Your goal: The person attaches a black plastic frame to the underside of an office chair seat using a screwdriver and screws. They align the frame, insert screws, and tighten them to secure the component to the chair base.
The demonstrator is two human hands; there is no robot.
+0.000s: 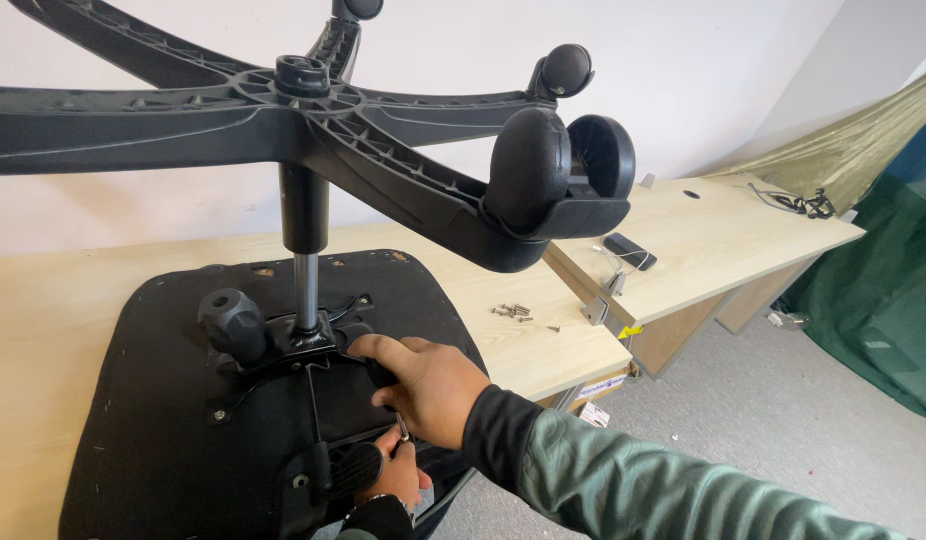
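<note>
Office chair upside down on the wooden surface (63, 300), seat underside (143, 420) up, one five-armed wheeled base (313, 110) overhead at 12 o'clock. Right hand (428, 385) rests on the seat mechanism (303, 345), fingers curled over it, grip partly closed. Left hand (393, 478) sits at 6 o'clock from the right, closed on a small metal tool (403, 430); tool axis near upright. A handful of loose screws (515, 312) at 2 o'clock; exact count unclear. One black knob (233, 322).

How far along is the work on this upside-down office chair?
Done: star base with casters and gas column stand on the inverted seat. In hand: right hand grips the mechanism plate while left hand works a small tool there. Left: loose screws lie unused on the desk.
</note>
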